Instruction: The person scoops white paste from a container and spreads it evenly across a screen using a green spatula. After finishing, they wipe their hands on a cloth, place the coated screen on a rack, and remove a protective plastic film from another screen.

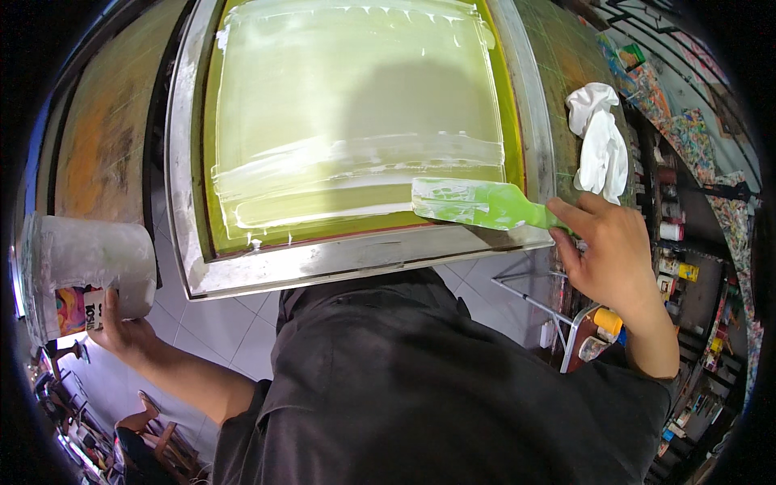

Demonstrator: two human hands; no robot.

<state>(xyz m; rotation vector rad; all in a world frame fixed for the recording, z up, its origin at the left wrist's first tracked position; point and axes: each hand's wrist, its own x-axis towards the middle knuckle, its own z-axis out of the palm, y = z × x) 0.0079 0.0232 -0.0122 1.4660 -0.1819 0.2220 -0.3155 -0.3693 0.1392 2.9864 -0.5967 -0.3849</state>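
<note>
My left hand (121,330) is closed around a white plastic tub (109,250), off to the left of the screen. White smears coat the tub's wall, a colourful label shows under my fingers, and its contents are hidden. In my right hand (606,250) is a green spatula (497,206), gripped by its handle. White ink covers much of its broad blade, which is over the near right part of a screen printing frame (323,271). Across the yellow-green mesh (283,105) lie white ink streaks, thickest along the near and far ends.
A crumpled white cloth (600,141) rests on the stained board to the right of the frame. Another worn board (113,121) extends on the left. Below at right are a metal-legged stool (566,343) and shelves with jars (671,232). Another person's leg (137,412) shows at lower left.
</note>
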